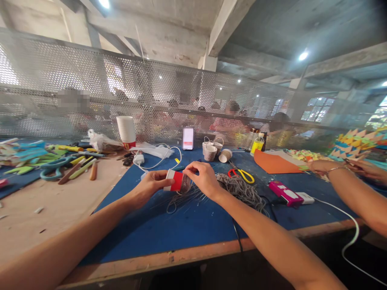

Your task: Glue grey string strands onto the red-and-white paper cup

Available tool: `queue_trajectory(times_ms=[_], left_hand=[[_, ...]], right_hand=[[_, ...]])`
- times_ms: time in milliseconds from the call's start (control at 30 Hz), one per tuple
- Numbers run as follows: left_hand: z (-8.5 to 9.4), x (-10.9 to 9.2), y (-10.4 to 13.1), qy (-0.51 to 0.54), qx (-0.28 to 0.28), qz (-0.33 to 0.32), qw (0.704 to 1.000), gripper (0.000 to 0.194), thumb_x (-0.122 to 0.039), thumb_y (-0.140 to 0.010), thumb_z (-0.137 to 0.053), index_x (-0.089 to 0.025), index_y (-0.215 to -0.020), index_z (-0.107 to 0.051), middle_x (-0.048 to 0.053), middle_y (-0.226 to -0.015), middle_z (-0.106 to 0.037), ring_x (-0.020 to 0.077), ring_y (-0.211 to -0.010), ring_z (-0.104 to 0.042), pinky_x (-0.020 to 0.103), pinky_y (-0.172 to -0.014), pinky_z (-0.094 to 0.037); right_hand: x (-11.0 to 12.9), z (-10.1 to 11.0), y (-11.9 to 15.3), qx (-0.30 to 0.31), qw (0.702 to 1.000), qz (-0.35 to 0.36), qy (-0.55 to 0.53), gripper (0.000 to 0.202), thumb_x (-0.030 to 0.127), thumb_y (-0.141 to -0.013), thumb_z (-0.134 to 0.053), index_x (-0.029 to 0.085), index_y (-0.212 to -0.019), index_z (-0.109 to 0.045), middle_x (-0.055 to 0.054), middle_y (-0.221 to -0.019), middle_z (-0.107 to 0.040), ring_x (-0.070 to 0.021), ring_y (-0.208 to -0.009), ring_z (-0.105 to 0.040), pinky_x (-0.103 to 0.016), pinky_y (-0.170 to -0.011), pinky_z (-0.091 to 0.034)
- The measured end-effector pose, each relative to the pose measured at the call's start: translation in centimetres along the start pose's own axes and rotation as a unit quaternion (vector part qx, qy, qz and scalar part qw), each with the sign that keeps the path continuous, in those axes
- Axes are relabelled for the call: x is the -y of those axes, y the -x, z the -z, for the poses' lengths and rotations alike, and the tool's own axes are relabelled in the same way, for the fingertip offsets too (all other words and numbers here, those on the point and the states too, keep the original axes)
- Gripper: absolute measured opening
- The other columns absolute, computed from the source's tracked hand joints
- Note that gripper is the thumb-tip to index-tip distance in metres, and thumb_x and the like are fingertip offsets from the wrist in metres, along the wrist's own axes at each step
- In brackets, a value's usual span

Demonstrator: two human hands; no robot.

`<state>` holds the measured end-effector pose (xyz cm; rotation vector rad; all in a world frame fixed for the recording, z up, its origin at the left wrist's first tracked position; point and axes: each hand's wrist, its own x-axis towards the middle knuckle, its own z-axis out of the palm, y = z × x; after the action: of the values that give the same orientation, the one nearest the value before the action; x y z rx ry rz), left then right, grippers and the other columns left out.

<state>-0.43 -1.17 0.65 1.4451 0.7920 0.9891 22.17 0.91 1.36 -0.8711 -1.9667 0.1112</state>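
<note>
Tilted on its side above the blue mat, a red and white paper cup (177, 181) has grey cord around its right end. My left hand (152, 183) grips the cup by its white end, thumb over the side. At the cup's other end, my right hand (202, 177) pinches the grey cord, though the fingertips partly hide it. Below and to the right lies a tangled heap of grey cord (242, 192), with loose strands trailing under the cup. Scissors (242, 174) with red and yellow handles rest just behind the heap.
Behind stand cord-covered small cups (209, 152), a propped phone (188, 139), a paper cup stack (125, 131) and a yellow bottle (257, 144). Tools and blue scissors (56, 167) lie left. Orange paper (276, 162), a pink power bank (286, 193) and a co-worker's arms (350, 181) are right.
</note>
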Motion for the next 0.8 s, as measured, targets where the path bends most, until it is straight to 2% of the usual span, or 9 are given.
queue_trajectory(times_ms=[367, 800], left_hand=[[0.12, 0.07, -0.03, 0.013, 0.011, -0.003, 1.0, 0.029, -0.03, -0.079, -0.086, -0.021, -0.107, -0.085, 0.005, -0.094, -0.083, 0.0211, -0.082, -0.074, 0.03, -0.083, -0.055], [0.19, 0.05, -0.05, 0.007, 0.011, -0.004, 1.0, 0.027, -0.033, -0.081, -0.086, -0.022, -0.105, -0.085, 0.004, -0.092, -0.083, 0.0198, -0.081, -0.073, 0.029, -0.08, -0.054]], right_hand=[[0.12, 0.15, -0.01, 0.0, 1.0, -0.003, 0.005, 0.011, 0.023, -0.094, -0.075, 0.022, -0.083, -0.074, 0.001, -0.078, -0.076, -0.0146, -0.074, -0.069, -0.026, -0.075, -0.049], [0.51, 0.38, -0.01, -0.002, 1.0, -0.008, -0.006, 0.012, 0.022, -0.094, -0.074, 0.022, -0.083, -0.073, 0.001, -0.078, -0.075, -0.014, -0.074, -0.068, -0.025, -0.074, -0.048]])
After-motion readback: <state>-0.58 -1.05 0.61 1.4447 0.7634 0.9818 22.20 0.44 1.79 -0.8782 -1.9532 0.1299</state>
